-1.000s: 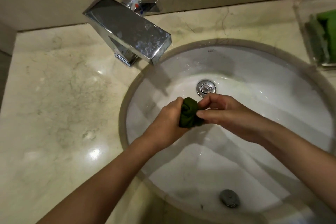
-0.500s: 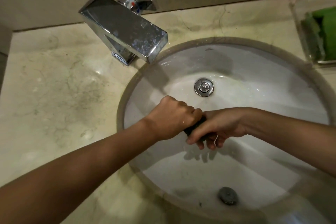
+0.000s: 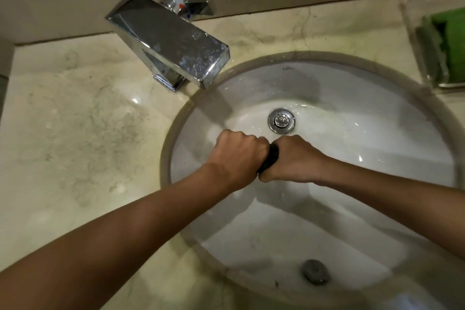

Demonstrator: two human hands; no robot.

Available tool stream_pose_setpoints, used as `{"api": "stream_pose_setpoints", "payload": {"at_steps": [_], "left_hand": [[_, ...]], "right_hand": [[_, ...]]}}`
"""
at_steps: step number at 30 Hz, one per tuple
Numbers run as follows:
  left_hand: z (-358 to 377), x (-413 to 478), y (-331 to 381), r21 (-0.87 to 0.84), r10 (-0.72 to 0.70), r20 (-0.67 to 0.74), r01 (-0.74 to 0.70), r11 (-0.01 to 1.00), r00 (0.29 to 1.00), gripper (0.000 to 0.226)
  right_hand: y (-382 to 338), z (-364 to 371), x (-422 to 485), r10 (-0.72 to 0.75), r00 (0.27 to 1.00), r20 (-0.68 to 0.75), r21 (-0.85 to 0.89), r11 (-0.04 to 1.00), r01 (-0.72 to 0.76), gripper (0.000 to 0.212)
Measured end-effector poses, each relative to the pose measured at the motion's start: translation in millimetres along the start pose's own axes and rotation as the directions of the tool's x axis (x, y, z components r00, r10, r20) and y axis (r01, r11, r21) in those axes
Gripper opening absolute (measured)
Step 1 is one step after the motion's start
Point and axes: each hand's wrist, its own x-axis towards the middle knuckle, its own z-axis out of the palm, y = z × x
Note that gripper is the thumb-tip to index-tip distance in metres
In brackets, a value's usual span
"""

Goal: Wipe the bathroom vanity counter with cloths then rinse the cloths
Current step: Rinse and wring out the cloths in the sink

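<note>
Over the white oval sink basin [image 3: 364, 148], my left hand [image 3: 237, 152] and my right hand [image 3: 294, 158] grip the two ends of a dark green cloth [image 3: 271, 160]. Both fists are closed tight and press against each other, so only a short twisted strip of the cloth shows between them. The hands sit just in front of the chrome drain [image 3: 281, 119]. A marble vanity counter [image 3: 75, 138] surrounds the basin.
A square chrome faucet [image 3: 171, 43] juts over the basin's back left rim; no water runs from it. A clear tray [image 3: 427, 40] holding green cloths [image 3: 455, 45] stands at the back right. An overflow hole [image 3: 314, 271] sits in the basin's near wall.
The bunched cloth, plainly visible a second ago, is now almost hidden inside both fists. My right hand turned over and closed fully, and the two hands drew together in a twist.
</note>
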Motion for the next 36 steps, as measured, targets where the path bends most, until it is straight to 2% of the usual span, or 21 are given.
{"api": "stream_pose_setpoints", "payload": {"at_steps": [2, 4, 7, 8, 9, 10, 12, 15, 18, 20, 21, 23, 25, 26, 27, 28, 29, 30, 32, 34, 36], "left_hand": [[-0.7, -1.3, 0.0, -0.028, -0.012, -0.006, 0.012, 1.000, 1.000, 0.012], [-3.0, -1.5, -0.2, -0.096, -0.049, 0.029, 0.052, 0.994, 0.998, 0.013], [0.5, 3.2, -2.0, -0.278, -0.127, 0.179, 0.174, 0.945, 0.976, 0.024], [3.4, 4.7, -3.4, -0.380, -0.120, 0.259, 0.215, 0.899, 0.958, 0.027], [6.6, 6.4, -5.0, -0.500, -0.087, 0.342, 0.259, 0.826, 0.936, 0.028], [9.8, 7.8, -6.2, -0.616, -0.036, 0.404, 0.301, 0.728, 0.914, 0.028], [12.4, 9.2, -6.8, -0.768, 0.075, 0.482, 0.380, 0.516, 0.873, 0.027], [9.6, 7.4, -7.1, -0.802, 0.165, 0.560, 0.480, 0.355, 0.812, 0.027], [10.2, 7.9, -6.5, -0.806, 0.258, 0.592, 0.559, 0.195, 0.764, 0.044], [11.1, 7.8, -6.5, -0.806, 0.298, 0.581, 0.586, 0.083, 0.757, 0.048], [10.8, 6.9, -5.8, -0.808, 0.296, 0.577, 0.586, 0.067, 0.762, 0.047], [11.9, 6.4, -4.1, -0.827, 0.193, 0.561, 0.551, 0.108, 0.805, 0.041], [9.7, 6.6, -3.3, -0.854, -0.012, 0.484, 0.476, 0.211, 0.875, 0.036], [9.2, 7.4, -4.0, -0.848, -0.112, 0.407, 0.420, 0.323, 0.907, 0.031], [7.3, 8.1, -4.9, -0.779, -0.195, 0.310, 0.366, 0.509, 0.930, 0.025], [4.5, 8.6, -7.1, -0.628, -0.242, 0.193, 0.309, 0.714, 0.951, 0.016], [-0.1, 8.1, -10.8, -0.470, -0.253, 0.054, 0.248, 0.847, 0.966, 0.008], [0.3, 8.3, -15.0, -0.365, -0.232, -0.072, 0.191, 0.911, 0.970, 0.009], [-0.1, 9.4, -22.7, -0.253, -0.172, -0.179, 0.124, 0.959, 0.969, 0.017], [-6.3, 9.8, -26.0, -0.233, -0.128, -0.255, 0.068, 0.970, 0.958, 0.015], [-9.6, 11.9, -24.3, -0.210, -0.091, -0.358, 0.015, 0.978, 0.929, 0.017]], "right_hand": [[-2.3, 1.4, -3.1, -0.047, 0.996, -0.077, -0.126, 0.991, 0.037, 0.031], [-2.2, 2.7, -6.2, -0.183, 0.968, -0.172, -0.319, 0.940, 0.121, 0.035], [2.2, 0.8, -5.4, -0.410, 0.893, -0.187, -0.585, 0.776, 0.234, 0.036], [4.6, 0.3, -2.4, -0.511, 0.845, -0.158, -0.664, 0.688, 0.292, 0.034], [7.3, -1.5, 1.4, -0.611, 0.784, -0.109, -0.757, 0.562, 0.332, 0.032], [6.9, -4.9, 2.7, -0.661, 0.747, -0.068, -0.793, 0.490, 0.361, 0.031], [11.6, -8.2, 10.3, -0.703, 0.711, -0.016, -0.816, 0.421, 0.397, 0.029], [19.6, -10.7, 19.0, -0.807, 0.589, 0.040, -0.839, 0.293, 0.458, 0.022], [22.0, -18.7, 26.9, -0.890, 0.455, 0.014, -0.879, 0.206, 0.431, 0.016], [22.4, -21.0, 29.9, -0.912, 0.409, -0.018, -0.893, 0.198, 0.404, 0.017], [22.6, -20.5, 30.0, -0.910, 0.414, -0.028, -0.895, 0.208, 0.395, 0.018], [15.9, -17.7, 21.5, -0.860, 0.505, -0.073, -0.884, 0.290, 0.367, 0.015], [6.5, -15.4, 11.8, -0.732, 0.664, -0.153, -0.840, 0.450, 0.303, 0.011], [1.1, -17.5, 6.7, -0.617, 0.766, -0.183, -0.799, 0.547, 0.250, 0.011], [-1.7, -20.7, 1.5, -0.500, 0.848, -0.178, -0.732, 0.643, 0.226, 0.012], [-0.7, -25.4, -3.3, -0.437, 0.889, -0.136, -0.645, 0.721, 0.255, 0.020], [3.0, -31.4, -6.8, -0.391, 0.919, -0.061, -0.534, 0.791, 0.301, 0.033], [6.6, -39.6, -10.3, -0.353, 0.935, 0.033, -0.383, 0.859, 0.338, 0.045], [13.4, -57.5, -16.7, -0.318, 0.927, 0.200, 0.056, 0.948, 0.313, 0.060], [22.6, -64.4, -15.2, -0.274, 0.925, 0.265, 0.441, 0.887, 0.136, 0.064], [26.4, -63.2, -11.6, -0.206, 0.905, 0.371, 0.594, 0.803, -0.060, 0.068]]}}
